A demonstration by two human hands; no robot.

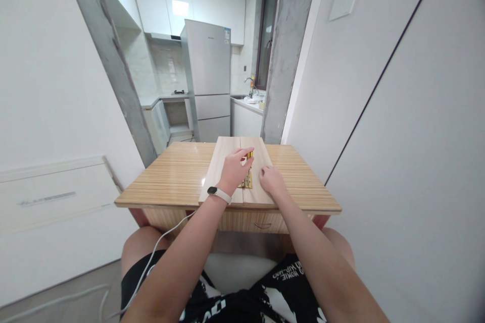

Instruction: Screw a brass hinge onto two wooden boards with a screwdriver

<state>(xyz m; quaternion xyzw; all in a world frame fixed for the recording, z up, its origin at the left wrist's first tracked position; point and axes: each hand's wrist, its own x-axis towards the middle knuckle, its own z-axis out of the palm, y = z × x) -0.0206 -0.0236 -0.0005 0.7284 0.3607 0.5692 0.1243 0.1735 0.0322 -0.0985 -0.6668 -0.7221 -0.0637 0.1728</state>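
Two pale wooden boards (223, 154) lie side by side on a small wooden table (174, 176), joined by a brass hinge (247, 181) at their seam. My left hand (235, 169), with a white band on its wrist, rests over the seam with its fingers curled on a small yellow tool (249, 155) that I cannot name for certain. My right hand (271, 179) lies on the right board just beside the hinge, its fingers bent and pressed down on the wood.
The table has a drawer with a handle (262, 225) facing my knees. A white cable (151, 262) runs over my left leg to the floor. Beyond stand a grey fridge (207, 81), white cupboards and a sink counter (248, 103). White walls close in on both sides.
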